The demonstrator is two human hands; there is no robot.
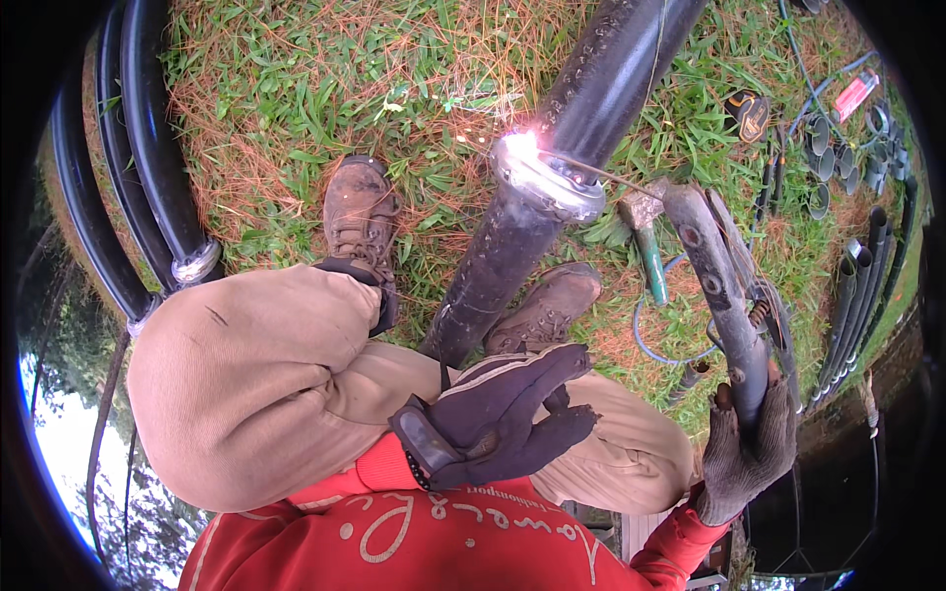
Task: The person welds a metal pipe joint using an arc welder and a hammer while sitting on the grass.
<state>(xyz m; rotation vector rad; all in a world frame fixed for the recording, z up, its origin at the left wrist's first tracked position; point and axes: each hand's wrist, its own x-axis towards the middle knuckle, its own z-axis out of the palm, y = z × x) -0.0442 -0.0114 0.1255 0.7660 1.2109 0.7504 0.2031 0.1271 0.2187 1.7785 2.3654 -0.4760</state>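
One gloved right hand wraps the lower end of the electrode holder; the left hand lies fingers apart, apparently gripping nothing. Stiff and probably weighty, the holder suits that low grip; it slants up-left from the hand, its thin rod reaching the glowing collar on the black pipe.

This is an outdoor work site, on grass with dry pine needles. Trees and bright sky show at the left edge. Long black pipes, a hammer and short pipe pieces are on the ground, and one pipe joint glows from welding.
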